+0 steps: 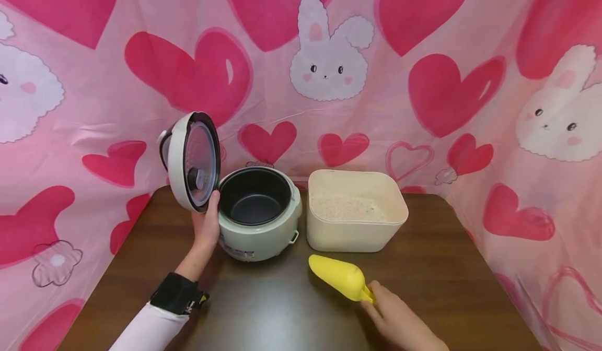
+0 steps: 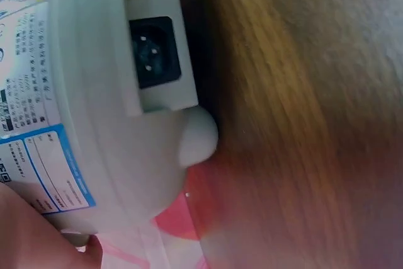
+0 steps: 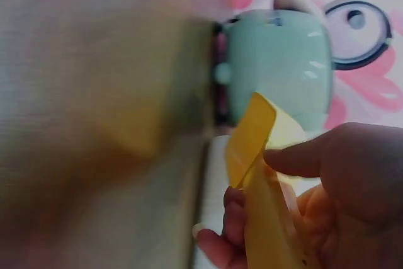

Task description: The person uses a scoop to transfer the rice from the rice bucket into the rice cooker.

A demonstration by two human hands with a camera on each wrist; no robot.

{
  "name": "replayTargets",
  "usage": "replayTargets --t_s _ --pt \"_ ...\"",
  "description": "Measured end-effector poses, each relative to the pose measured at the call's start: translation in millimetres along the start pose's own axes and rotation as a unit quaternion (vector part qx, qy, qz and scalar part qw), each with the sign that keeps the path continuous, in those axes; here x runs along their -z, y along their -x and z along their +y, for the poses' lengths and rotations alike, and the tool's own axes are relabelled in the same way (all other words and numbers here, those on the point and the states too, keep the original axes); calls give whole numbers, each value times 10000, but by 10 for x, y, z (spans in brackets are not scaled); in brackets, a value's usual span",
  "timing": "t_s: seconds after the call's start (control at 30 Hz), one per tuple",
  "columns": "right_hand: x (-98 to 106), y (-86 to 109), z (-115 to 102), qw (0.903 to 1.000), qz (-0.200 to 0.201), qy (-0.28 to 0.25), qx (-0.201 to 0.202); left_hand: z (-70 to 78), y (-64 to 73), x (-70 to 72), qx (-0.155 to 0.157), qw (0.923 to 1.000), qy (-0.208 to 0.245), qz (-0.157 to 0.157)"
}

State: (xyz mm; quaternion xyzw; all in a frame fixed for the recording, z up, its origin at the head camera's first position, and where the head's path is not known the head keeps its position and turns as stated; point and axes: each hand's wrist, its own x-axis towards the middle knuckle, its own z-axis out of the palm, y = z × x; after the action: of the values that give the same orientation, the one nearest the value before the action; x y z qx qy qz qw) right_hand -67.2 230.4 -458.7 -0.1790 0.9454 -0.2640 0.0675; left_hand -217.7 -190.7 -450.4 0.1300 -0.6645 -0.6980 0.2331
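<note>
A pale green rice cooker (image 1: 263, 244) stands left of the middle with its lid (image 1: 177, 165) raised on the left side. Its dark inner pot (image 1: 256, 208) shows bare walls and bottom. My left hand (image 1: 205, 228) lies against the cooker's left side, thumb pointing up below the lid's edge. In the left wrist view, a finger (image 2: 38, 228) is beside the cooker's labels and power socket (image 2: 155, 51). My right hand (image 1: 397, 314) grips a yellow scoop (image 1: 338, 276) by its handle, with the scoop's tip pointing left toward the cooker.
Right of the cooker stands a cream bin (image 1: 345, 237) holding white grains that look like rice (image 1: 345, 207). Both sit on a dark wooden table (image 1: 263, 309). A pink cloth (image 1: 282, 105) with hearts and rabbits hangs behind and at both sides.
</note>
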Motion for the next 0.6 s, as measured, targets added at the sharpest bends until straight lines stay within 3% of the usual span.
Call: replayTargets --t_s 0.17,0.27,0.37,0.47,0.6 --pt "307 0 -185 9982 -391 -421 -168 -39 -6 53 -299 9988 -388 -60" --pt "512 -43 -273 9972 -427 -585 -178 -65 -35 80 -451 9983 -350 -106" --pt "734 -135 -328 9992 40 -379 -105 -73 -57 67 -452 9987 -163 -154" --pt "1001 -256 -354 9976 675 167 38 -81 -58 42 -305 9994 -38 -184" --pt "1390 -482 -349 9835 1338 1207 188 -81 -49 24 -199 9995 84 -211"
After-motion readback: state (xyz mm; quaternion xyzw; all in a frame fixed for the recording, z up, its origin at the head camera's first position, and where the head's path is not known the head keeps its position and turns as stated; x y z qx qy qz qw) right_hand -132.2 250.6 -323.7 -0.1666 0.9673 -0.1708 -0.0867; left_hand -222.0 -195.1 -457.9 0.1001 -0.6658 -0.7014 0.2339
